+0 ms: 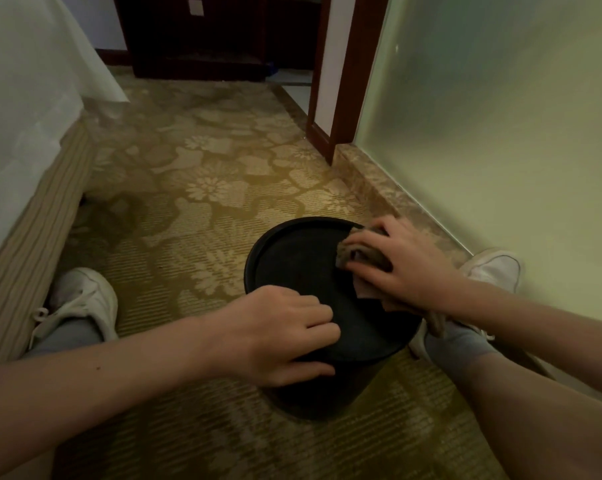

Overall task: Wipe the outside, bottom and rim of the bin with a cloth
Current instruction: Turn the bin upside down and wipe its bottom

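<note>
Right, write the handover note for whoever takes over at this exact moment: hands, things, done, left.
Left hand: grips the near edge of the upturned bin, thumb on its side wall, steadying it.
Right hand: holds the bunched cloth, pressed on the bin's bottom at its far right edge.
Bin: upside down on the carpet, between the feet.
Done: bin flipped, bottom wipe under way.
Left: finish the bottom. Nothing shows whether the outside and rim are wiped, so treat both as to do.
</note>
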Action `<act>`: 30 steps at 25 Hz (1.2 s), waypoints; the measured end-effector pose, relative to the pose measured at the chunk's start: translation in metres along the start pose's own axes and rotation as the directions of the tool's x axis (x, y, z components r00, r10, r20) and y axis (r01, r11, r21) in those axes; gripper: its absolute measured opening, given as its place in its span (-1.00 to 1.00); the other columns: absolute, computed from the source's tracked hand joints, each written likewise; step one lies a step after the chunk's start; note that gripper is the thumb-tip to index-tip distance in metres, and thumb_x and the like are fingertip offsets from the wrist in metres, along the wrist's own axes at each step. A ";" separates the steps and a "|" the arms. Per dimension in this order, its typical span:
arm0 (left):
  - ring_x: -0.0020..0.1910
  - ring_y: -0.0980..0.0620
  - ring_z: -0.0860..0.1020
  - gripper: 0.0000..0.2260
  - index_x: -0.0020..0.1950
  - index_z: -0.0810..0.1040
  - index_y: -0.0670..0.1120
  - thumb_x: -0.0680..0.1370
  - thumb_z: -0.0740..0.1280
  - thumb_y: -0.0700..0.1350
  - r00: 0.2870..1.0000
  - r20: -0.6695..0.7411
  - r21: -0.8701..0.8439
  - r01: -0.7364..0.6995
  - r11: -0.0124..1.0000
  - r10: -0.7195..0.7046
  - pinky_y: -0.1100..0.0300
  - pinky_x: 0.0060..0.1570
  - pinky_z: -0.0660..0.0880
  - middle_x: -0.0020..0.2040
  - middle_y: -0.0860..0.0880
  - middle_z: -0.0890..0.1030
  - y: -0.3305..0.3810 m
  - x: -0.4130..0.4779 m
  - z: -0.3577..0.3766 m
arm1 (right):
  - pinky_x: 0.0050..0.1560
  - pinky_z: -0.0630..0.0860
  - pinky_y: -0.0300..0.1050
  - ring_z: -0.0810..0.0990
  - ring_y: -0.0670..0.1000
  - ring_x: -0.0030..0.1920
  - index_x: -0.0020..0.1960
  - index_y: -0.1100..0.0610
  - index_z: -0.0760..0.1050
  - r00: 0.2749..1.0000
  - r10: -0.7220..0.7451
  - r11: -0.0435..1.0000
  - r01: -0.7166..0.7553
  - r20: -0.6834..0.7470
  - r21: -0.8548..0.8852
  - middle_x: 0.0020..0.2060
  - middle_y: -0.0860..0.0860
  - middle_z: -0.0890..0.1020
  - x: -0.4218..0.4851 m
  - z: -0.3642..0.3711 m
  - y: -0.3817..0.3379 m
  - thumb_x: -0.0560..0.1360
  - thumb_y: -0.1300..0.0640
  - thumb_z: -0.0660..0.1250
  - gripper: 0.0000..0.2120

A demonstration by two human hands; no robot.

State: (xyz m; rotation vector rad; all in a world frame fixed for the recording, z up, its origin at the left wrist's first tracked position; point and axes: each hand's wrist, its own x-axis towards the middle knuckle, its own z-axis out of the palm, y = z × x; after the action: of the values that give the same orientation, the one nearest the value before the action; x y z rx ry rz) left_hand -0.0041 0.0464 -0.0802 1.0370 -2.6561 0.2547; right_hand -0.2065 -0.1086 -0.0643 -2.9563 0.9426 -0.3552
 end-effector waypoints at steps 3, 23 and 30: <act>-0.18 0.09 0.41 -0.69 -0.04 0.52 -0.06 0.57 0.22 0.18 0.994 -0.096 -0.012 0.050 0.999 -0.051 0.27 -0.16 0.30 -0.11 0.01 0.50 -0.013 -0.016 -0.004 | 0.04 0.45 -0.05 0.48 -0.03 0.03 0.38 -0.18 0.39 0.984 -0.166 0.986 0.166 0.070 -0.005 0.06 -0.07 0.49 -0.036 -0.003 -0.014 0.53 -0.17 0.17 -0.57; 0.09 0.17 0.53 -0.72 0.04 0.54 0.19 0.56 0.04 0.11 0.377 0.258 -0.880 0.471 -0.055 -0.889 0.25 0.01 0.41 -0.02 0.27 0.62 -0.036 -0.025 0.018 | -0.14 0.38 -0.33 0.47 -0.19 -0.11 -0.03 -0.08 0.42 0.964 -0.263 0.912 0.235 0.041 0.335 -0.11 -0.18 0.45 0.025 0.013 -0.105 0.50 0.01 0.36 -0.88; 0.09 0.53 0.40 -0.71 0.23 0.43 0.23 0.68 0.04 -0.10 0.436 0.251 -0.778 0.622 0.088 -0.864 0.62 0.06 0.26 0.15 0.31 0.48 -0.042 -0.025 0.021 | 0.02 0.53 -0.11 0.57 -0.19 -0.03 0.04 -0.12 0.55 0.789 -0.135 0.987 0.052 0.599 0.154 -0.08 -0.19 0.60 -0.024 -0.058 -0.007 0.35 -0.09 0.36 -0.73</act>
State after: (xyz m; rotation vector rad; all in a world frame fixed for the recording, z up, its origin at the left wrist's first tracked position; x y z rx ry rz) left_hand 0.0386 0.0260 -0.1052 1.6418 -1.2503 -0.9022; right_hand -0.2344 -0.0867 -0.0118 -2.6960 0.6496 0.5032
